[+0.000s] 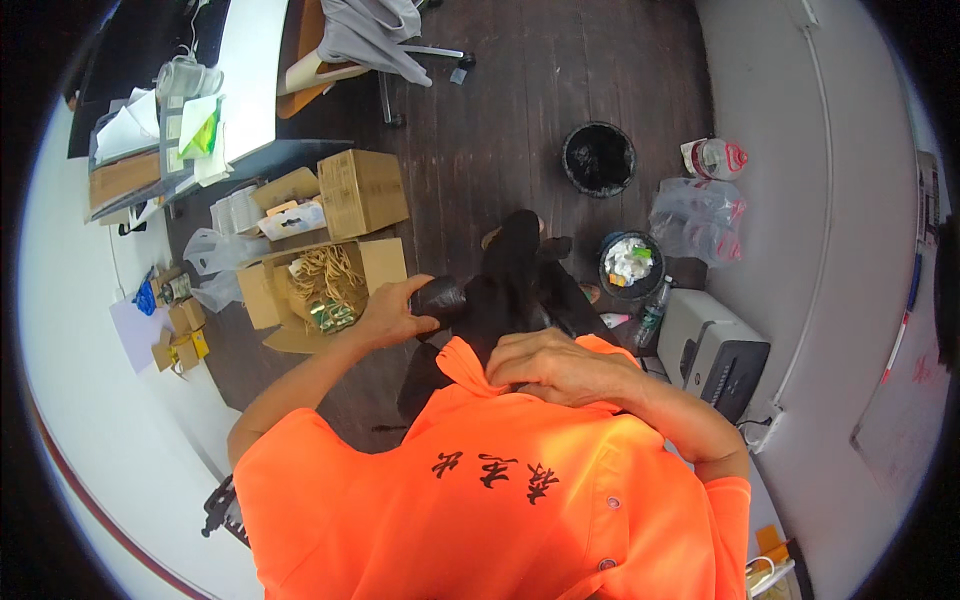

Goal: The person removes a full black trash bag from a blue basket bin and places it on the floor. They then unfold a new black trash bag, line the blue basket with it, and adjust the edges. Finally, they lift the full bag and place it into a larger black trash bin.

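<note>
My left hand is closed round a dark, roughly cylindrical black object, held out in front of my left thigh. What kind of object it is, I cannot make out. With bent fingers, my right hand grips the bunched hem of the bright orange shirt at my waist. A fold of that cloth sticks up beside its fingers. Below both hands are my legs in black trousers.
Open cardboard boxes, one holding cord, stand on the left below a white desk. Ahead is a black-lined bin. Nearer, a bin of crumpled paper stands by a clear plastic bag and a grey machine along the right wall.
</note>
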Motion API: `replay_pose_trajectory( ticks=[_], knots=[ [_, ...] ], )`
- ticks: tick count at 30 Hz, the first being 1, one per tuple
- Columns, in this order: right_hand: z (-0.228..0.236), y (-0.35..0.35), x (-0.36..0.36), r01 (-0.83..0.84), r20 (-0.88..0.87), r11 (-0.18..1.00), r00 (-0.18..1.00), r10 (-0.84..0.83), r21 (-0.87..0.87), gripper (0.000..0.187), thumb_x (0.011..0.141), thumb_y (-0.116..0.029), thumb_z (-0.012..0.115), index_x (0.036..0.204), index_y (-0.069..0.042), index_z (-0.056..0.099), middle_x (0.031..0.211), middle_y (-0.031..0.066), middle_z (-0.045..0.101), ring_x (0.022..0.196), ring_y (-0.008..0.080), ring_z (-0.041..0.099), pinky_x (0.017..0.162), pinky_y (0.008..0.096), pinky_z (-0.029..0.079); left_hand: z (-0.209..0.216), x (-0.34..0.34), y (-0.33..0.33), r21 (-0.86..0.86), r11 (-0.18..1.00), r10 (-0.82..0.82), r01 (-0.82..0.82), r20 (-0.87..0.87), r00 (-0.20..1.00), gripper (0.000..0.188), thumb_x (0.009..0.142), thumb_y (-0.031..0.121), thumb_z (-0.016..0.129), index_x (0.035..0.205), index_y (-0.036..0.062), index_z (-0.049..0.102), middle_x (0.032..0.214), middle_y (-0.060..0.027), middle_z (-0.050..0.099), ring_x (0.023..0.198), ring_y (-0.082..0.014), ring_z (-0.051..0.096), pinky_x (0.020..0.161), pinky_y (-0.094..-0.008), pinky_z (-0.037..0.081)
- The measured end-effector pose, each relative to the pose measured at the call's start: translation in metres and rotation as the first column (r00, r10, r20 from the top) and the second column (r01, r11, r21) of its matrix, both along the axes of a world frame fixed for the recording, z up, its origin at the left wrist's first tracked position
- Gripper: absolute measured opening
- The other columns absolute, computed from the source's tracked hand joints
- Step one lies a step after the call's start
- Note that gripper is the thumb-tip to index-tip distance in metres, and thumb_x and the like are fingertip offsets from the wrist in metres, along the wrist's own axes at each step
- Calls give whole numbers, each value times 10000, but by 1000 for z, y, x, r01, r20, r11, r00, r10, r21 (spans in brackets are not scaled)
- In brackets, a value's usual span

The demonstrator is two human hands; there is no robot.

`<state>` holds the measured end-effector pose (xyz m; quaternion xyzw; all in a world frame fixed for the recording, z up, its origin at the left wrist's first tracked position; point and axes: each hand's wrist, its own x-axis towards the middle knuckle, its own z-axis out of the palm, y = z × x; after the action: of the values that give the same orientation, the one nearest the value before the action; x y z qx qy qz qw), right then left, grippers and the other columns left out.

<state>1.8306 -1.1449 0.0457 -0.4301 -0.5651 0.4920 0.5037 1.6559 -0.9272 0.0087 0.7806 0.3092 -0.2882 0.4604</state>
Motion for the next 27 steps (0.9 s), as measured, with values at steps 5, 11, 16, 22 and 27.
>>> replay_pose_trajectory(
  ticks=[5, 11, 16, 22, 27],
  knots=[
    [11, 24, 8, -269, -109, 943, 962, 252, -194, 147, 858, -96, 555, 925, 15, 622, 876, 145, 633, 826, 294, 621, 726, 368, 481, 21, 7, 3, 0, 972, -235, 236, 69, 969, 537, 600, 204, 769, 1106, 93, 624, 860, -151, 661, 740, -285, 631, 675, -366, 485],
    [-22, 34, 11, -100, 373, 859, 871, 319, -501, 236, 815, -145, 532, 998, -60, 654, 967, 167, 658, 917, 338, 633, 760, 414, 497, 22, -4, 9, -80, 988, -131, 135, 52, 990, 569, 607, 171, 780, 1136, 47, 612, 861, -146, 663, 806, -227, 641, 720, -322, 487],
    [-3, 56, 15, -294, 523, 847, 683, 510, -443, 427, 746, -149, 564, 1170, -162, 616, 894, 149, 675, 889, 319, 641, 709, 417, 496, 22, 12, -4, -97, 993, 80, -74, 60, 995, 539, 659, 119, 766, 1160, 21, 594, 951, -97, 667, 865, -157, 636, 772, -279, 497],
    [-15, 50, 28, -253, 563, 857, 665, 491, -449, 316, 724, -225, 559, 984, -95, 685, 849, 146, 682, 820, 326, 654, 691, 409, 505, 16, 18, -16, -596, 538, 466, -595, -378, 800, 481, 761, 105, 706, 1202, 51, 520, 995, -34, 633, 820, -120, 624, 714, -268, 530],
    [-11, 36, 47, -164, 641, 867, 612, 463, -470, 283, 735, -254, 556, 878, -50, 691, 835, 177, 675, 823, 327, 654, 712, 416, 511, 24, 16, -29, -643, 325, 494, -693, -509, 704, 446, 802, 85, 640, 1218, 20, 492, 978, -59, 634, 793, -141, 645, 643, -263, 544]
  ],
)
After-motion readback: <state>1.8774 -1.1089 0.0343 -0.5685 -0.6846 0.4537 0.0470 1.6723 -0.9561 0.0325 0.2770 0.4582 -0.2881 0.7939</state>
